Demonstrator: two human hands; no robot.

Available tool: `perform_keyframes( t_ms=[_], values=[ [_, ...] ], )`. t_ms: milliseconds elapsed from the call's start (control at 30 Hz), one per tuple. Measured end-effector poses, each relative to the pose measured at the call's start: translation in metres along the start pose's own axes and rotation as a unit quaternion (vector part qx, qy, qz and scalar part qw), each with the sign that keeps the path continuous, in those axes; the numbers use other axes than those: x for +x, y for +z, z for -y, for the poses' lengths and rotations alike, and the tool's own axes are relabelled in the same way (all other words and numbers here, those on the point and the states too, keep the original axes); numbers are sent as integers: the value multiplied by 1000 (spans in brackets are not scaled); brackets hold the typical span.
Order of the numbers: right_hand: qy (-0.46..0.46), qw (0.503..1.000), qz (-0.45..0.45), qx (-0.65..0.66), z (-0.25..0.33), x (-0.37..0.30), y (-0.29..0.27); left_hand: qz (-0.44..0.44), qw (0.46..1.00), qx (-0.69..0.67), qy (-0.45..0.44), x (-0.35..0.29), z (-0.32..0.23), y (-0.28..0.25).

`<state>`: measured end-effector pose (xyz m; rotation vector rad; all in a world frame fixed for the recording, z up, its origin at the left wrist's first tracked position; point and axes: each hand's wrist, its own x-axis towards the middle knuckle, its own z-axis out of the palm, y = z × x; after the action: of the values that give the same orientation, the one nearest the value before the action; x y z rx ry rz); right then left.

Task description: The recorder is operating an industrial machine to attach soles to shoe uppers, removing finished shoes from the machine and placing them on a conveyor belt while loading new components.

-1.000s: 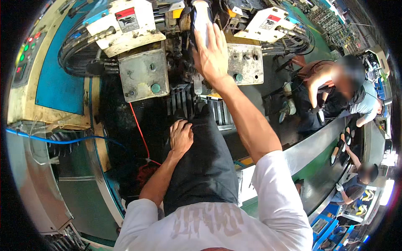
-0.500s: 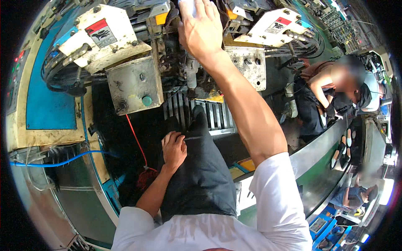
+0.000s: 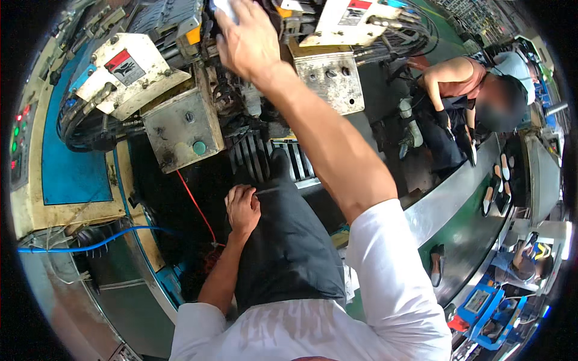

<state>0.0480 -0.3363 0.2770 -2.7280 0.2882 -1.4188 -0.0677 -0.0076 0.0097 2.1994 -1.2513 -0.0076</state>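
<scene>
**Right Hand Placed Over Pale Piece at Machine**

Reference: green-button box (image 3: 183,131). The pale piece (image 3: 226,8) lies beyond the box and to its right, partly cut off by the upper rim of the view. The right hand (image 3: 250,45) covers part of it, fingers extended; whether they grip or merely press cannot be determined. The left hand (image 3: 243,207), on the near side of the box and to its right, rests on the trousers (image 3: 289,246), fingers loosely curled; no object shows in it, though the palm is hidden.

Caution: should the machine (image 3: 226,99) move with the hand inside, pinching is likely. Uneven pressure could skew the piece. A lowered forearm (image 3: 322,123) could strike the second box (image 3: 331,78), right of the reference.

Clearances: the yellow block (image 3: 192,35), beyond the box, bounds the hand's left; the white guard plate (image 3: 334,30), beyond and right, its right. Open room lies right of the box, above the slatted grating (image 3: 301,161).
</scene>
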Motion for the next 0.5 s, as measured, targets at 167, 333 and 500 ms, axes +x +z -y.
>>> perform_keyframes(
  t_ms=[167,333,500],
  values=[
    [77,988,55,118,39,-180,-89,2,1000,-13,-5,-3,6,-1],
    [452,883,125,-11,86,-550,-272,9,1000,-22,6,-1,-13,6],
    [727,555,193,-355,291,-775,-515,21,998,15,65,-3,0,6]
  ],
)
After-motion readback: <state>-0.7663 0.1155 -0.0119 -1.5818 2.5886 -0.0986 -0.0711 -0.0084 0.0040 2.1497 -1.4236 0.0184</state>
